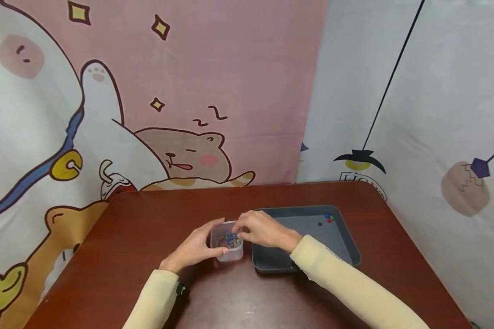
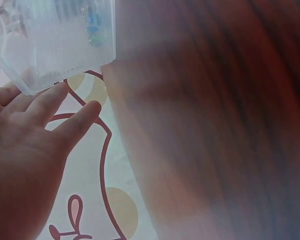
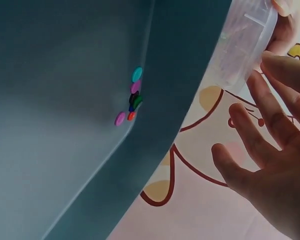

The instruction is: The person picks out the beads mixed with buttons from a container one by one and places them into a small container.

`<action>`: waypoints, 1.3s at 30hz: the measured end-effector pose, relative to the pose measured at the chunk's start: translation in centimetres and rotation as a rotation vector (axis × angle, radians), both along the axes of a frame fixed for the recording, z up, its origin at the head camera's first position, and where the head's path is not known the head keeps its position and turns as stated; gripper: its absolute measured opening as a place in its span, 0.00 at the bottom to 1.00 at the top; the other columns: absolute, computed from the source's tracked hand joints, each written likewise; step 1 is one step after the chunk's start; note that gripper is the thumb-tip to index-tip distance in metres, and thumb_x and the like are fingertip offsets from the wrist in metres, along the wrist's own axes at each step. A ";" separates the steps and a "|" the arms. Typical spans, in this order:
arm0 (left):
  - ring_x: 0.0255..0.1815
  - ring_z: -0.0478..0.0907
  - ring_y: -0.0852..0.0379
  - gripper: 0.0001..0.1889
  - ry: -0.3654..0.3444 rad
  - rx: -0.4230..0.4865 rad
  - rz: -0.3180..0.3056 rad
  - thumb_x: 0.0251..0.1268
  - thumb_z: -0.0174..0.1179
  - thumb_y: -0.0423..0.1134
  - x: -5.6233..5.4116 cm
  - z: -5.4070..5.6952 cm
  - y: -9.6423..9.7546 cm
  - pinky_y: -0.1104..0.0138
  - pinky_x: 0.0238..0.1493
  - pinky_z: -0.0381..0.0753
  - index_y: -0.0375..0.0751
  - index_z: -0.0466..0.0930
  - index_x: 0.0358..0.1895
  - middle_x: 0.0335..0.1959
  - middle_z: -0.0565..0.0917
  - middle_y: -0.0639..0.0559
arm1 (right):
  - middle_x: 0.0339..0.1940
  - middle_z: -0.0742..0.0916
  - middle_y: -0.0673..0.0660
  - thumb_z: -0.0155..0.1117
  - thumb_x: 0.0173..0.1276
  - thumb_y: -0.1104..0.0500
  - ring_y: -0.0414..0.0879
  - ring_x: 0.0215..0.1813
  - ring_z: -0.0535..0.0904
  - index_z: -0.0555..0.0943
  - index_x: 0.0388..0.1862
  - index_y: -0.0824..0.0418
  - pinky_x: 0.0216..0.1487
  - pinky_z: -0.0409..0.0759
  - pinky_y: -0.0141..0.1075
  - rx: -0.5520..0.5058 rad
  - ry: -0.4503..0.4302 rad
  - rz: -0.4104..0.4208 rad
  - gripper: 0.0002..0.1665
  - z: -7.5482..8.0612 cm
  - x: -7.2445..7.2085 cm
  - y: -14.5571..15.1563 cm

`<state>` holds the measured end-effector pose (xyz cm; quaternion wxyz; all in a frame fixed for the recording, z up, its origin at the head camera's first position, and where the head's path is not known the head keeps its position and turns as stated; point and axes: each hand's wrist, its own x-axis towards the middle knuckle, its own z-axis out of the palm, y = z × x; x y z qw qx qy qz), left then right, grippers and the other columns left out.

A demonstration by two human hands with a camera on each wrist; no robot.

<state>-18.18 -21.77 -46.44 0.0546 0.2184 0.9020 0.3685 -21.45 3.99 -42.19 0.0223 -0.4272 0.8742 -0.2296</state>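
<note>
A clear plastic box stands on the table left of the tray, with several small blue, green and dark pieces at its bottom. My left hand holds it, thumb at the near side and fingers at the far side. In the left wrist view the box rises above the spread fingers. My right hand reaches over from the right, thumb and index fingertips dipping in at the box's opening. Its other fingers are spread in the right wrist view. I cannot tell whether those fingertips pinch a piece.
Beside the box lies a dark grey tray, partly under my right forearm. Small coloured button-like discs gather by its far right corner, cyan, pink, green and red among them. The brown table ends at a patterned cloth.
</note>
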 end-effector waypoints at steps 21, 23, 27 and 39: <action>0.72 0.71 0.48 0.52 0.014 -0.018 0.011 0.56 0.75 0.62 0.1 0.3 -0.3 0.44 0.72 0.68 0.42 0.64 0.79 0.75 0.71 0.48 | 0.68 0.82 0.58 0.68 0.75 0.52 0.56 0.73 0.74 0.84 0.65 0.56 0.68 0.74 0.56 -0.219 0.036 -0.235 0.23 5.1 0.1 9.9; 0.72 0.71 0.48 0.51 0.015 -0.017 0.011 0.56 0.75 0.62 0.1 0.2 -0.3 0.44 0.72 0.68 0.42 0.64 0.79 0.75 0.71 0.48 | 0.70 0.81 0.59 0.68 0.75 0.51 0.56 0.73 0.74 0.82 0.67 0.55 0.68 0.73 0.57 -0.225 0.037 -0.269 0.24 5.2 0.1 11.1; 0.71 0.72 0.48 0.51 0.010 -0.016 0.012 0.56 0.75 0.63 0.1 0.2 -0.2 0.44 0.72 0.69 0.43 0.64 0.79 0.75 0.72 0.48 | 0.72 0.79 0.60 0.67 0.76 0.48 0.58 0.73 0.73 0.80 0.71 0.55 0.67 0.74 0.60 -0.220 0.028 -0.331 0.28 5.1 0.0 13.2; 0.70 0.72 0.48 0.51 -0.005 -0.005 0.011 0.56 0.74 0.63 0.0 0.2 0.1 0.43 0.70 0.70 0.43 0.64 0.79 0.74 0.72 0.49 | 0.73 0.77 0.63 0.64 0.77 0.44 0.61 0.73 0.71 0.76 0.74 0.58 0.68 0.71 0.63 -0.190 0.013 -0.453 0.32 3.6 0.0 17.8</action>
